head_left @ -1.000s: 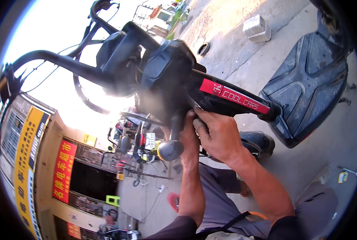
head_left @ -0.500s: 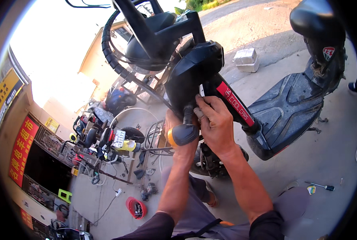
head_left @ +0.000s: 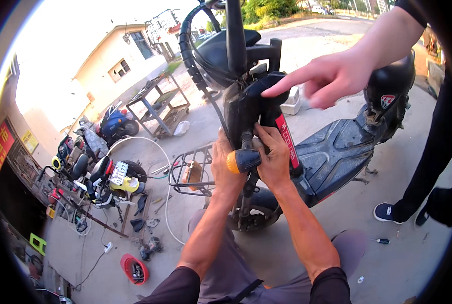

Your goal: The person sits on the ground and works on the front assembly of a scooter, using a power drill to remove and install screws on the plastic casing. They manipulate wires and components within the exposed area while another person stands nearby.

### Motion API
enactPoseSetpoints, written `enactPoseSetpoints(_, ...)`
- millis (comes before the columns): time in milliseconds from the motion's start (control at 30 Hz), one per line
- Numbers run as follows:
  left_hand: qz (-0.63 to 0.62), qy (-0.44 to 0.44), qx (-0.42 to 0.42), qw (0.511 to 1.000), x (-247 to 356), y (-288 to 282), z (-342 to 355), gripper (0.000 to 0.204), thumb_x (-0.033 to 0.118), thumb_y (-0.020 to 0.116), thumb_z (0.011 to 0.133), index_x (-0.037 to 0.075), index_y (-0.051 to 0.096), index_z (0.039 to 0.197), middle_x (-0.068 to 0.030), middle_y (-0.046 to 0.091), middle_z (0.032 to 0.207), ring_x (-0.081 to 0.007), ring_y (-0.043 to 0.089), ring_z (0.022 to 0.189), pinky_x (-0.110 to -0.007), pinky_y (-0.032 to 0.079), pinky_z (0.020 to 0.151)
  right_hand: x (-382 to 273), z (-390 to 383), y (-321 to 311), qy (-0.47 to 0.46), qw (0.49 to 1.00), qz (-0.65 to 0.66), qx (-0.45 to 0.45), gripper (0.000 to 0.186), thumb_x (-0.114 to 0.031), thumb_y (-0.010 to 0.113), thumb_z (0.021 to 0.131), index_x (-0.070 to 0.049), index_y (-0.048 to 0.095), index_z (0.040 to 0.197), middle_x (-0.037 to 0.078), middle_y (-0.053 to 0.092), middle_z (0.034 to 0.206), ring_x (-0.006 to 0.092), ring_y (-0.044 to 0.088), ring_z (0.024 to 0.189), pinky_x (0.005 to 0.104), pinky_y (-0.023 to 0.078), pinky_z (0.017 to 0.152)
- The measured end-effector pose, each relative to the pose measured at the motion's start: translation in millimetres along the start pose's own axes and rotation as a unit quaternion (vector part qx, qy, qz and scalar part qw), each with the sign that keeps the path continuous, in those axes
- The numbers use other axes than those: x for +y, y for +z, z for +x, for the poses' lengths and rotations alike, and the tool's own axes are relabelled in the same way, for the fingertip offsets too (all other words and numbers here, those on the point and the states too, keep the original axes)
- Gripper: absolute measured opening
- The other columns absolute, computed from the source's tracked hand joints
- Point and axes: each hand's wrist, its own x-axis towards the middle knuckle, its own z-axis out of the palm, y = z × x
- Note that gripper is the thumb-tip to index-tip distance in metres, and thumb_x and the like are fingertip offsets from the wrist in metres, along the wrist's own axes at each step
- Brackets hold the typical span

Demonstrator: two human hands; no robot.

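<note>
- Gripping a screwdriver (head_left: 242,160) by its orange and black handle, the left hand (head_left: 225,164) is closed around it at picture centre.
- Right hand (head_left: 272,158) presses on the scooter's black front panel (head_left: 251,109), fingers curled at its lower edge; at 3 o'clock of the screwdriver.
- Another person's hand (head_left: 332,76) points at the panel from 1 o'clock.
- A red bowl (head_left: 133,268) lies on the ground at 7 o'clock.

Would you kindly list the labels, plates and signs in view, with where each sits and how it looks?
Red strip label: on the scooter's front panel, long, narrow, white lettering.
Licence plate: on a parked scooter at left, white rectangle.
Red shop sign: far left wall, yellow characters.
Yellow sign: beside it, small.
</note>
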Motion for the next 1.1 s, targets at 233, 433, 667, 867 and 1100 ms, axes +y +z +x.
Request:
enactPoseSetpoints(233,0.01,0.002,-0.019,1.0,-3,1,-2,0.083,0.02,0.082,0.099,-0.014,0.044,0.164,-0.0321,0.065,0.148,-0.0509,0.065,0.128,-0.057,0.061,0.099,-8,7,-7,-0.105,0.99,-0.083,-0.035,0.066,-0.008,0.087,0.093,0.007,0.067,0.154,0.018,0.072,0.128,0.0291,0.075,0.101,0.038,0.062,0.087)
enactPoseSetpoints(433,0.029,0.042,0.04,0.998,-15,10,-2,0.076,0.017,0.078,0.103,-0.016,0.046,0.163,-0.028,0.072,0.127,-0.0464,0.07,0.112,-0.054,0.062,0.09,-11,-1,6,-0.022,0.996,-0.084,-0.024,0.088,-0.026,0.094,0.095,0.009,0.054,0.165,0.022,0.07,0.117,0.039,0.073,0.106,0.0472,0.06,0.094)
enactPoseSetpoints(667,0.037,0.062,0.053,0.996,-18,10,-3,0.078,0.014,0.078,0.1,-0.015,0.046,0.165,-0.0265,0.071,0.119,-0.046,0.07,0.107,-0.053,0.063,0.084,-8,-3,14,-0.087,0.987,-0.138,0.003,0.09,-0.023,0.095,0.093,0.01,0.054,0.166,0.018,0.072,0.099,0.0349,0.07,0.091,0.0461,0.058,0.079)
enactPoseSetpoints(867,-0.033,0.034,-0.035,0.998,-22,-11,-6,0.086,0.009,0.081,0.092,-0.017,0.044,0.165,-0.0354,0.069,0.135,-0.0538,0.068,0.124,-0.057,0.058,0.105,-5,-2,17,-0.104,0.985,-0.137,0.018,0.086,-0.022,0.095,0.094,0.01,0.057,0.164,0.016,0.073,0.095,0.0317,0.07,0.084,0.0433,0.058,0.074)
enactPoseSetpoints(1100,-0.142,0.062,-0.04,0.987,-40,-31,-10,0.076,0.008,0.079,0.091,-0.012,0.054,0.16,-0.0287,0.071,0.12,-0.0476,0.07,0.11,-0.054,0.059,0.096,-2,-5,15,-0.038,0.993,-0.113,-0.01,0.08,-0.017,0.093,0.099,0.01,0.057,0.165,0.013,0.08,0.101,0.0161,0.072,0.088,0.033,0.059,0.082)
